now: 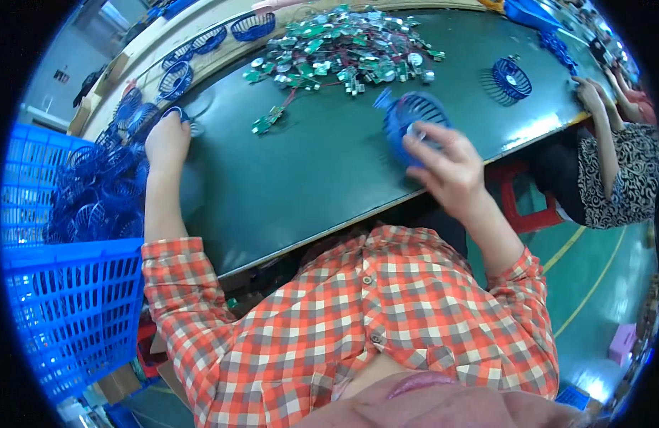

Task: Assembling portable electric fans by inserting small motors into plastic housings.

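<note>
At the table's left edge, my left hand (167,145) is closed on a blue slotted plastic housing (175,112), mostly hidden behind the fingers and partly blurred. My right hand (452,171) holds another blue round slotted housing (419,110) above the near side of the green table (301,185). Something small and whitish shows by its fingertips, too blurred to name. A similar blue housing (512,78) lies farther right. Heaped at the back are small green circuit boards (344,50) with red wires; one board (268,120) lies apart, nearer to me.
A blue slotted plastic crate (73,250) stands at my left, with piled blue housings (94,192) in it. More housings (205,41) line the wooden ledge (222,55) at back left. A person's arm (605,128) rests at the table's right end, near a red stool (518,203).
</note>
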The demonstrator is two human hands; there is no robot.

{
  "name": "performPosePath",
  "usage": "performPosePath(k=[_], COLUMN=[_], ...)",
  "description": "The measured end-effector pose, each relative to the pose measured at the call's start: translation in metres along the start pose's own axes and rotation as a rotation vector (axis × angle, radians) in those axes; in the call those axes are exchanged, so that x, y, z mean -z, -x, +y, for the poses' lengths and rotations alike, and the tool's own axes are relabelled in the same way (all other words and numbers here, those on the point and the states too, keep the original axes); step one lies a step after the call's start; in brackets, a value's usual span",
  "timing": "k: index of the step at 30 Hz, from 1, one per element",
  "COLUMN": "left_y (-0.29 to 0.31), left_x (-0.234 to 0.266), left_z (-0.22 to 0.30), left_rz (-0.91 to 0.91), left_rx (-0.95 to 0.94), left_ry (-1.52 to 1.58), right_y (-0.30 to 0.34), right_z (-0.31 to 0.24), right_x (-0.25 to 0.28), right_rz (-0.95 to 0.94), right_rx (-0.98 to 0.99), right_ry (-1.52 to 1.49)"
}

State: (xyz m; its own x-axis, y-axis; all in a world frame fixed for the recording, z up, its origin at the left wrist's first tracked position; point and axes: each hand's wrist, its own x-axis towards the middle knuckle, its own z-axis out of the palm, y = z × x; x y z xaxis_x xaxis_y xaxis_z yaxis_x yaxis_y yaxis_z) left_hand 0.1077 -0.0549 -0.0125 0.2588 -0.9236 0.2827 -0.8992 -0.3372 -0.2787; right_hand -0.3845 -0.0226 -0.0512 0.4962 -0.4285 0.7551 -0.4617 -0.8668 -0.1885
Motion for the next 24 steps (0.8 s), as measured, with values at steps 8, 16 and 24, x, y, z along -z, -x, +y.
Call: performPosePath(k=[8, 16, 24], left_y=[0.043, 0.116, 0.112], left_x=[0.068, 0.079, 0.078], left_z=[0.077, 0.154, 0.144], left_rz=[0.758, 0.255, 0.153], left_rx=[-0.506, -1.25, -1.15], left_ry=[0.573, 0.727, 0.829], right_y=[0.0, -0.084, -0.12], right_z=[0.113, 0.093, 0.11], right_x=[0.042, 0.003, -0.045], right_rz=[-0.1, -0.045, -0.221], right_rx=[-0.413, -0.388, -0.365], right_ry=[0.61, 0.225, 0.343])
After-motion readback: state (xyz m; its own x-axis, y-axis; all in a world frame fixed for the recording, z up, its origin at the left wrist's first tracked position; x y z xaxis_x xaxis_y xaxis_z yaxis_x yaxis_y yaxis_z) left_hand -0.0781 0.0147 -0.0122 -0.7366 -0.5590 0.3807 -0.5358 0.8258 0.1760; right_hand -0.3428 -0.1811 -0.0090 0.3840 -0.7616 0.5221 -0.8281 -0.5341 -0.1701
